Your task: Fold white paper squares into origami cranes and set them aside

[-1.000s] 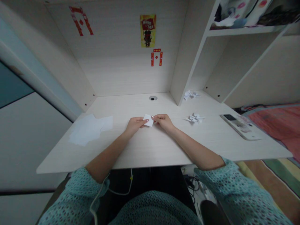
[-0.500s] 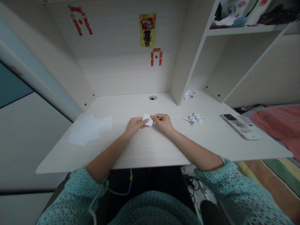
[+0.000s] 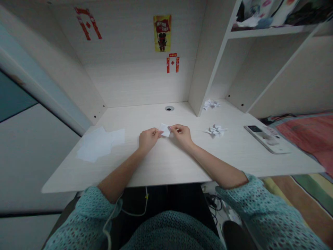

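Note:
A small folded square of white paper (image 3: 165, 130) is held between my two hands above the middle of the desk. My left hand (image 3: 149, 140) pinches its left corner between thumb and fingers. On the other side my right hand (image 3: 181, 136) grips the right edge, fingertips together. To the left, loose white paper sheets (image 3: 97, 144) lie spread and overlapping. Folded white paper pieces (image 3: 216, 131) sit in a small cluster to the right of my right hand, and more folded paper pieces (image 3: 211, 104) lie farther back by the divider.
The white desk (image 3: 161, 170) ends at a front edge close to my body. A phone (image 3: 266, 139) lies at the right. An upright divider (image 3: 208, 73) rises behind, right of the cable hole (image 3: 169, 108). A white cable (image 3: 135, 214) hangs below the desk.
The paper square has tilted and turned slightly between my hands. My left fingers have shifted from across its face to its left corner; my right hand has moved very little.

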{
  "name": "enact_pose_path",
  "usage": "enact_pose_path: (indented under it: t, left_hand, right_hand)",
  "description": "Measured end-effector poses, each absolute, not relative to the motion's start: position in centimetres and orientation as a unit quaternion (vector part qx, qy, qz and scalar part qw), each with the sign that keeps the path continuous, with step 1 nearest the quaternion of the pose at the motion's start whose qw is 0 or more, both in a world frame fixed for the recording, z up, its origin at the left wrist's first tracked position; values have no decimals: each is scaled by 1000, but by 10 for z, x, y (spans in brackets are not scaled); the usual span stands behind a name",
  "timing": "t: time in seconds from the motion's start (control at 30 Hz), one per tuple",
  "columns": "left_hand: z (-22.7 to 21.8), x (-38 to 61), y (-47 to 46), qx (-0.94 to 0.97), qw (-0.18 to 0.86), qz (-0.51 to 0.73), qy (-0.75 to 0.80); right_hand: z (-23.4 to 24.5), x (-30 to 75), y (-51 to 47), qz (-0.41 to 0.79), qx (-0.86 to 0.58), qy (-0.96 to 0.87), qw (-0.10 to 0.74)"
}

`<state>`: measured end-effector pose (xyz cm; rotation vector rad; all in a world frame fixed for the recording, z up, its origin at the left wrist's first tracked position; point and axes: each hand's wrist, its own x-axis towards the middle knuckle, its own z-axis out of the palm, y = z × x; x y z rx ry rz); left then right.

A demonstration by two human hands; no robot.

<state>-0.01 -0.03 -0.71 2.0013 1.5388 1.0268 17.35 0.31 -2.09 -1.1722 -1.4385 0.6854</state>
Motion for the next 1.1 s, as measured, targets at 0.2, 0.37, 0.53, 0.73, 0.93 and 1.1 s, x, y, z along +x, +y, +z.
enact_pose_path:
  t: [0.2,0.37,0.53,0.73,0.93,1.1]
  left_hand:
    - [-8,-2,1,735,232,327,547]
    - [-11,-2,0,751,334,315,474]
    - [-8,3,-1,706,395,360,464]
    - [-7,7,-1,620,442,432,484]
    - [-7,10,-6,602,449,443,490]
    - [-9,10,-5,602,458,439,485]
  right_hand:
    - [-20,177,1,201,-497,-660,526]
    - [-10,187,0,60,-480,-738,470]
    - [-14,187,7,223,-456,-689,518]
    - [-21,176,6,397,-436,-637,497]
    - [-24,171,2,425,-450,-595,513]
    - [-24,170,1,437,-458,-570,524]
